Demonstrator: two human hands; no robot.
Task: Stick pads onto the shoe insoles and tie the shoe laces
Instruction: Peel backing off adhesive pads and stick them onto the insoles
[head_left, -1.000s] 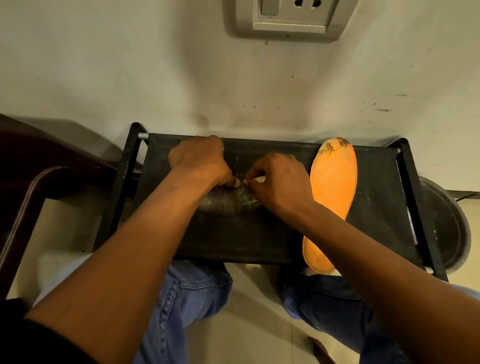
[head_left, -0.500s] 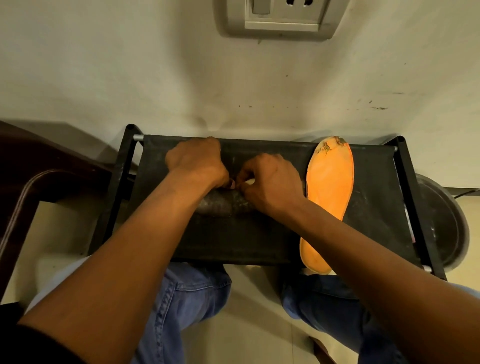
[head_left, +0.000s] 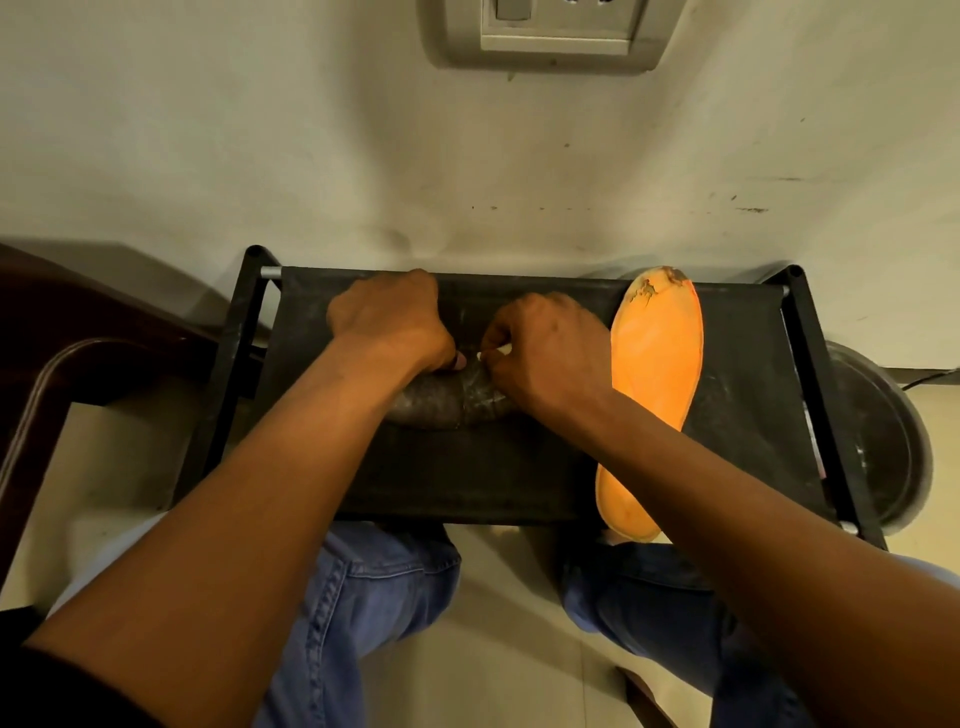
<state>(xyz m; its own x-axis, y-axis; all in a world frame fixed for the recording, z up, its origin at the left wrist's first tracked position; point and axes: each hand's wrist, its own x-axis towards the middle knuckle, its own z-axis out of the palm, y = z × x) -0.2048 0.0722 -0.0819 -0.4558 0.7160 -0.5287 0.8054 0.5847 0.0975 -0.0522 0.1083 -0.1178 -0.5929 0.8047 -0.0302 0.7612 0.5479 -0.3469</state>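
— Where were your hands?

— Both over the dark insole (head_left: 441, 402) lying mid-rack (head_left: 519, 467). Your left hand (head_left: 387, 322) was curled down on it, thumb tip against its top.

— And your right?

— Your right hand (head_left: 545, 348) pinched a small white strip (head_left: 493, 353) between thumb and fingertip, just beside your left thumb. Whether that strip was the pad's backing, I couldn't tell.

— The other insole?

— The orange insole (head_left: 657, 374) lay to the right, heel hanging over the near edge, toe worn.
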